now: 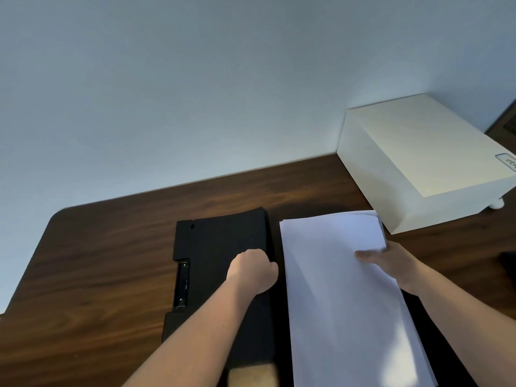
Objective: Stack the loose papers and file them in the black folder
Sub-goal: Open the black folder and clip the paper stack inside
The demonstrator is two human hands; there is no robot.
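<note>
The black folder (212,255) lies open on the dark wooden desk, its left flap showing a metal clip (183,283) near the outer edge. A stack of white papers (337,297) rests on the folder's right half, a little fanned at the far right corner. My left hand (251,270) presses on the left flap near the spine, fingers curled. My right hand (391,263) grips the stack's right edge, thumb on top of the sheets and fingers beneath.
A cream box (418,160) stands at the back right corner of the desk (97,261), close to the papers' far corner. A dark object (508,263) shows at the right edge. The wall runs along the desk's far side.
</note>
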